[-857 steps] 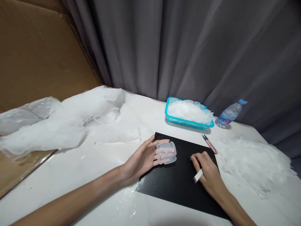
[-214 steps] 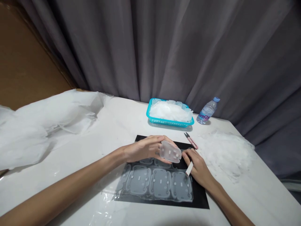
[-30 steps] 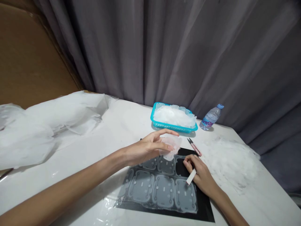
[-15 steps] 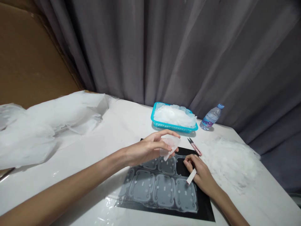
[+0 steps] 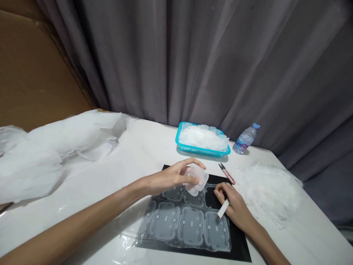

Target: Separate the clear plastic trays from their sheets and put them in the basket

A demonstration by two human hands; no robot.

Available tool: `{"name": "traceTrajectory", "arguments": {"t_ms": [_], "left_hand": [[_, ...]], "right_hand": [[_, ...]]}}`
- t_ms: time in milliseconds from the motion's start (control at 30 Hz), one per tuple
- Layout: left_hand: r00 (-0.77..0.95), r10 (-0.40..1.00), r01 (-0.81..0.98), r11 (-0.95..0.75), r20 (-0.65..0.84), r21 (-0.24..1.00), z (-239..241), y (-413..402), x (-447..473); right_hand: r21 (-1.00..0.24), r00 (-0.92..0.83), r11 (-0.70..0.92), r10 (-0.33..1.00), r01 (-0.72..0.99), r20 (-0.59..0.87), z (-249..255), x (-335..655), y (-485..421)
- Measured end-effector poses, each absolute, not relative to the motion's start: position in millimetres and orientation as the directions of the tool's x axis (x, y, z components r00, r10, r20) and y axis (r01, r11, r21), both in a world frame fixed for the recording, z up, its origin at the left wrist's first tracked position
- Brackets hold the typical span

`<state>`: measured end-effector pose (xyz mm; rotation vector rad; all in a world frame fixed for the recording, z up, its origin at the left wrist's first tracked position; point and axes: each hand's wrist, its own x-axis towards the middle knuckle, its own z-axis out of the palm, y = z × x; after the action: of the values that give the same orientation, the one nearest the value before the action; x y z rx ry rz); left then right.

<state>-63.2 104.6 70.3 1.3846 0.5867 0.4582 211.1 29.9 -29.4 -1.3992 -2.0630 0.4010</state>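
My left hand point(image 5: 176, 177) pinches a translucent rounded plastic piece point(image 5: 200, 177) between thumb and fingers, above the sheet. Beneath it a clear moulded plastic sheet point(image 5: 192, 227) with several rounded rectangular panels lies on a black mat point(image 5: 239, 241). One panel is cut away near my right hand point(image 5: 231, 197), leaving an opening where the mat shows. Curled fingers of that hand grip a slim white stick-like tool point(image 5: 223, 209), whose other end is hidden by the hand. It rests at the sheet's right edge.
A turquoise basket point(image 5: 204, 151) behind the mat holds a pile of similar translucent pieces point(image 5: 202, 137). Right of it stands a water bottle point(image 5: 245, 140). Small thread snips point(image 5: 227, 173) lie near the mat. Clear scraps point(image 5: 273, 193) are heaped at right, white plastic sheeting point(image 5: 74, 140) at left.
My left hand has lowered slightly and turned the translucent piece so its flat face shows more. My right hand stays nearly where it was, tool still in it.
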Motion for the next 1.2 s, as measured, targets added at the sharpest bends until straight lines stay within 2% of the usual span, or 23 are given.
{"name": "traceTrajectory", "arguments": {"t_ms": [100,200,467,700,1200], "left_hand": [[0.811,0.557,0.231,-0.03,-0.176,0.972,62,114,-76],[0.797,0.562,0.347,-0.132,-0.218,0.928,60,120,-84],[0.835,0.517,0.199,0.036,-0.188,0.979,58,119,-75],[0.831,0.536,0.161,0.027,-0.151,0.987,57,116,-71],[0.841,0.515,0.104,0.15,-0.167,0.983,61,109,-65]], "right_hand": [[-0.546,-0.257,0.398,0.913,0.738,0.318,-29,210,31],[-0.537,-0.261,0.403,0.91,0.741,0.322,-28,209,31],[-0.547,-0.259,0.396,0.914,0.737,0.313,-27,210,30],[-0.565,-0.248,0.373,0.925,0.736,0.288,-27,211,30],[-0.557,-0.253,0.38,0.922,0.739,0.293,-28,211,29]]}}
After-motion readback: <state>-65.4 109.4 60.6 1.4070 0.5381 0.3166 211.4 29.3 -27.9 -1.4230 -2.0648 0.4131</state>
